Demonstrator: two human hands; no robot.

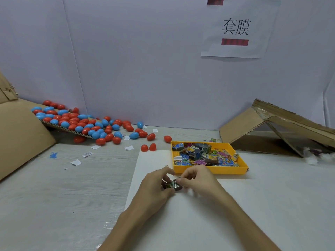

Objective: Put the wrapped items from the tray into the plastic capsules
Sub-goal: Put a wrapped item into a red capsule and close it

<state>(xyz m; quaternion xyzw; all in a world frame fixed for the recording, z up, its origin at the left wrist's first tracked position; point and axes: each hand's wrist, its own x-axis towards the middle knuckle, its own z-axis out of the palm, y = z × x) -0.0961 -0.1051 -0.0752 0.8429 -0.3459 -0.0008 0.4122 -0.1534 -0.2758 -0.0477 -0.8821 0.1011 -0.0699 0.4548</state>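
A small dark wrapped item (173, 184) is held between both hands just above the white board (208, 205). My left hand (155, 183) curls round its left side, and my right hand (195, 178) pinches its right end with fingertips. Behind the hands stands a yellow tray (228, 169) filled with several colourful wrapped items (204, 153). An opened red capsule (148, 147), its two halves side by side, lies left of the tray. Several red and blue closed capsules (87, 124) are heaped at the back left.
A cardboard sheet (20, 134) slopes at the left, with capsules spilling off a corrugated ramp. A collapsed cardboard and clear-plastic box (282, 127) lies at the back right. White paper scraps (76, 162) dot the grey table. A paper sign (235, 29) hangs on the back wall.
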